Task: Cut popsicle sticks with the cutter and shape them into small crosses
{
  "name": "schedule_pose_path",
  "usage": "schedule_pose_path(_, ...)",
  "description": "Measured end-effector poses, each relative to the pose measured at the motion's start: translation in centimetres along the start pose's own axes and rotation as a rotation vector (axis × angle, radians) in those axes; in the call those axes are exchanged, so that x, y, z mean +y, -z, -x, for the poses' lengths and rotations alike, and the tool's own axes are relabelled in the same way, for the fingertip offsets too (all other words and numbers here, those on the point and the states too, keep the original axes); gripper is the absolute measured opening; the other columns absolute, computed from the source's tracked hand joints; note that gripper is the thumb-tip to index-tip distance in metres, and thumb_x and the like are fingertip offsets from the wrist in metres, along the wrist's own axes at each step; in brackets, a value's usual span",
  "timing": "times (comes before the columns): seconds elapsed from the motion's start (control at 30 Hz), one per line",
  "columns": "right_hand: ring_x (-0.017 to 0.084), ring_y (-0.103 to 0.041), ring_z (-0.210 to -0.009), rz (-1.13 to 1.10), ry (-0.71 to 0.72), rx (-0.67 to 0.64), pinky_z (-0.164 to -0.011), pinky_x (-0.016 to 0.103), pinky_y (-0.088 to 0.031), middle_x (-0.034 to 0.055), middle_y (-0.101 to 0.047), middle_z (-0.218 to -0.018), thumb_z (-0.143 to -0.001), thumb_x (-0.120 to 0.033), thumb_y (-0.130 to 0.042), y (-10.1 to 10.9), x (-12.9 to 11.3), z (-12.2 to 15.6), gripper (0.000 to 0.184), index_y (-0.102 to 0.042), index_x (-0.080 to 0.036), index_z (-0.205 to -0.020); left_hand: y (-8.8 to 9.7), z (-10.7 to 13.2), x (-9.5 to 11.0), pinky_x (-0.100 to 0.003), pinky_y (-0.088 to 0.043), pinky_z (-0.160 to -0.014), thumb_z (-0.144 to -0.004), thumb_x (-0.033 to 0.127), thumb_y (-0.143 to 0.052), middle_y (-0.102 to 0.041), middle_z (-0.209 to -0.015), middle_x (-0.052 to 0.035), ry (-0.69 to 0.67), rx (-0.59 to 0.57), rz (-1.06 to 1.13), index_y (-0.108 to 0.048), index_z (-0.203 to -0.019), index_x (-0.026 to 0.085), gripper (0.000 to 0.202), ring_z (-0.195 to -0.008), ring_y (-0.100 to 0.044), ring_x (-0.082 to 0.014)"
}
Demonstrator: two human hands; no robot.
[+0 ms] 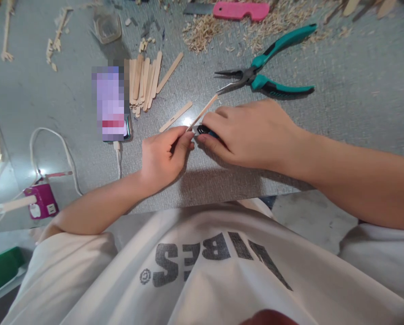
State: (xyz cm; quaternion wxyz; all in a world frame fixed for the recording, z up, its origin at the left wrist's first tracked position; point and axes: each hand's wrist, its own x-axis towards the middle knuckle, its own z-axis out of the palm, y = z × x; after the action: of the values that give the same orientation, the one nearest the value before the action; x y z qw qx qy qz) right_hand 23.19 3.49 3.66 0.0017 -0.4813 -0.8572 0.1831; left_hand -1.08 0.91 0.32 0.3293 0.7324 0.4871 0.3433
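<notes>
A stick pinched in the left hand, a dark tool gripped in the right hand.
The stick slants over the worktop, its far end near the pliers; beyond the left hand lie the stick pile and phone, farther off a pink knife by shavings.

Long-nose pliers block the way just past the right hand. A phone and craft sticks stand past the left hand. The bench has room right of the pliers.
</notes>
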Motion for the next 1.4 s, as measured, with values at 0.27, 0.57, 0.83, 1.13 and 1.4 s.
schedule_pose_path(0.27,0.032,-0.073,-0.088,0.093,0.063,0.123,-0.076,0.044,-0.029,0.0204,-0.089,-0.118,-0.124,-0.06,-0.039,0.1,0.2,0.4,0.063,-0.088,-0.021,-0.135,-1.1,-0.7,-2.8,-0.037,-0.065,-0.079,-0.122,0.065,-0.076,-0.09,-0.096,-0.0051,-0.066,0.246,0.229,-0.099,-0.123,0.029,0.043,-0.082,-0.08,-0.0188)
schedule_pose_path(0.57,0.03,-0.071,-0.084,0.027,0.133,0.148,-0.073,0.042,-0.036,0.019,-0.088,-0.11,-0.128,-0.054,-0.022,-0.4,0.9,0.8,0.075,-0.085,-0.014,-0.135,-1.3,-0.6,-2.1,-0.032,-0.074,-0.075,-0.117,0.07,-0.082,-0.096,-0.104,-0.0071,0.005,0.215,0.367,-0.1,-0.122,0.026,0.047,-0.081,-0.087,-0.0178)
schedule_pose_path(0.83,0.033,-0.078,-0.097,-0.184,0.109,0.069,-0.082,0.045,-0.048,0.0145,-0.088,-0.112,-0.127,-0.048,-0.031,0.6,0.5,0.9,0.053,-0.079,-0.026,-0.13,-1.1,-0.3,-0.3,-0.034,-0.076,-0.068,-0.11,0.075,-0.09,-0.096,-0.1,-0.0064,0.186,0.085,0.512,-0.094,-0.115,0.024,0.052,-0.071,-0.088,-0.0177)
schedule_pose_path(1.13,0.027,-0.068,-0.084,-0.199,0.178,0.088,-0.075,0.041,-0.038,0.0113,-0.082,-0.096,-0.125,-0.047,-0.035,0.2,0.6,0.8,0.049,-0.076,-0.024,-0.114,-1.0,-0.5,0.0,-0.032,-0.072,-0.061,-0.097,0.088,-0.097,-0.093,-0.089,-0.0057,0.296,-0.059,0.639,-0.089,-0.117,0.021,0.07,-0.072,-0.092,-0.0228)
schedule_pose_path(1.4,0.03,-0.074,-0.09,-0.17,0.18,0.069,-0.077,0.042,-0.04,0.0144,-0.087,-0.106,-0.126,-0.047,-0.034,0.1,0.8,0.9,0.054,-0.082,-0.021,-0.129,-0.9,-0.9,-0.3,-0.031,-0.071,-0.061,-0.101,0.069,-0.103,-0.093,-0.088,-0.0051,0.382,-0.085,0.689,-0.084,-0.125,0.021,0.058,-0.078,-0.095,-0.0251)
